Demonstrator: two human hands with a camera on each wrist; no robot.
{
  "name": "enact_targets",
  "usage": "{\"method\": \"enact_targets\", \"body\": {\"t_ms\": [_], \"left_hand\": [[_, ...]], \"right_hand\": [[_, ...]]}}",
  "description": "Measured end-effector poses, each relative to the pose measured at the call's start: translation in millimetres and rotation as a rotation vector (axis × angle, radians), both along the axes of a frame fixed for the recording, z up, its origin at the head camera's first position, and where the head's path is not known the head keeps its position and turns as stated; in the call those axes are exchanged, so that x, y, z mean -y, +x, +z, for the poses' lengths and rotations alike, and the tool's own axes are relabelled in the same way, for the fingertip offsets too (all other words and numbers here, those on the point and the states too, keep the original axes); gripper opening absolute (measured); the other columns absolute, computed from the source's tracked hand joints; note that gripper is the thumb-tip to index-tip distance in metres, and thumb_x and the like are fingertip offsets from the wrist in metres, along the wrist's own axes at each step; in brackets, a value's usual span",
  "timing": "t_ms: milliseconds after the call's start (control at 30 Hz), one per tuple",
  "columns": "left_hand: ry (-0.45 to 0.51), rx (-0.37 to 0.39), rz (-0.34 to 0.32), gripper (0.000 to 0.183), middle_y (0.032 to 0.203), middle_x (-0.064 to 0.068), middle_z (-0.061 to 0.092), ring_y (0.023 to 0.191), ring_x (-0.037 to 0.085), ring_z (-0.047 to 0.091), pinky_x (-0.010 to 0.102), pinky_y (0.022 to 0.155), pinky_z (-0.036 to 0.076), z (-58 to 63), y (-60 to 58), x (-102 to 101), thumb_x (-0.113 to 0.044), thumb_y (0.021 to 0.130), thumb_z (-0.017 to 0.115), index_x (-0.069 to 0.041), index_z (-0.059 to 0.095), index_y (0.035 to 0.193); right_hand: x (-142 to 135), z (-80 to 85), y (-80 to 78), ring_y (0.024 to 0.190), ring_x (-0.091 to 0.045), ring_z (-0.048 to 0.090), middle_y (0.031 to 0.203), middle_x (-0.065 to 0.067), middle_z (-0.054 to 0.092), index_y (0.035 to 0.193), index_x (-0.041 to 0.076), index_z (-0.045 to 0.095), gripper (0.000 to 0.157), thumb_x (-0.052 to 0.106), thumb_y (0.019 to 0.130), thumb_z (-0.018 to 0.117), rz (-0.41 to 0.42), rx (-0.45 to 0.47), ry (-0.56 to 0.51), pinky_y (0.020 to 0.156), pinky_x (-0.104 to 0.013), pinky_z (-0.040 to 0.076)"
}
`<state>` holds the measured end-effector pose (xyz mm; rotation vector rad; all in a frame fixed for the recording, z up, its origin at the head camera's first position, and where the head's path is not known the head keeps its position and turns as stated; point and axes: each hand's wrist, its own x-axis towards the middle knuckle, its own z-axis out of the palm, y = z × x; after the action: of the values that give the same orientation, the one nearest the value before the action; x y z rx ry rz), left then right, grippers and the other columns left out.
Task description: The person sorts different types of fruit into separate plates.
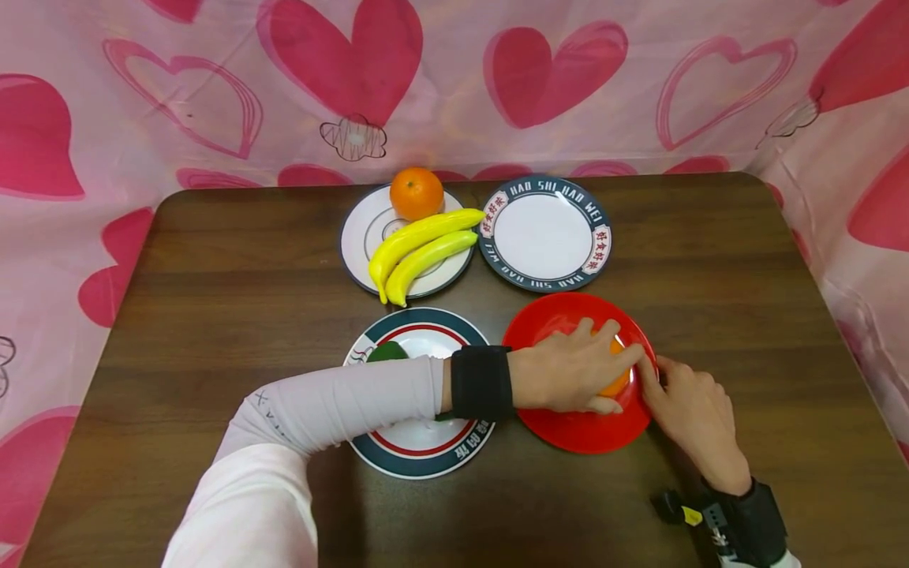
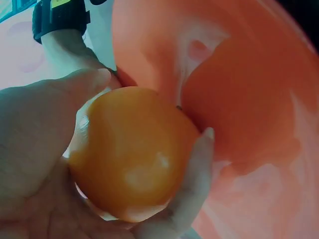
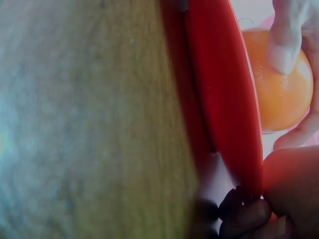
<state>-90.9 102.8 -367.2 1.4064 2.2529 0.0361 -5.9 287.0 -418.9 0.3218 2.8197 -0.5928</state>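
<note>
Orange fruit (image 2: pixel 134 154): at red plate (image 1: pixel 561 432); resting on it or just above, can't tell.
L hand (image 1: pixel 578 367): curled round fruit, prob. to stop rolling.
R hand (image 1: pixel 699 410): pinching plate rim, prob. to steady it.
Bananas (image 1: pixel 426 229): w/ 2nd orange (image 1: pixel 417 193) on white plate (image 1: pixel 352 241).

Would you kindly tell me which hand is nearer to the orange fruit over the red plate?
The left. The left hand grips that orange fruit, while the right hand holds the red plate at its right edge, apart from the fruit.
</note>
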Motion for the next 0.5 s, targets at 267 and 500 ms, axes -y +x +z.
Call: {"method": "enact_targets", "body": {"t_ms": [267,500], "left_hand": [[0.045,0.0,0.055,0.087,0.153,0.0,0.032,0.132,0.023,0.038,0.03,0.091,0.05,15.1,-9.0,11.3,-0.067,0.081,0.059,-0.031,0.025,0.151],[0.142,-0.026,0.162,0.081,0.151,0.007,0.034,0.127,0.025,0.042,0.032,0.085,0.053,47.5,-33.9,37.8,-0.068,0.086,0.049,-0.028,0.024,0.152]], "right_hand": [[0.5,-0.5,-0.8,0.051,-0.022,0.037,0.059,-0.004,0.039,0.086,0.006,0.055,0.06,0.059,0.098,0.03,0.008,-0.035,0.01,0.047,-0.035,0.033],[-0.4,0.0,-0.8,0.05,-0.023,0.038,0.058,-0.003,0.041,0.096,0.002,0.06,0.065,0.06,0.097,0.03,0.017,-0.029,0.001,0.046,-0.035,0.032]]}}
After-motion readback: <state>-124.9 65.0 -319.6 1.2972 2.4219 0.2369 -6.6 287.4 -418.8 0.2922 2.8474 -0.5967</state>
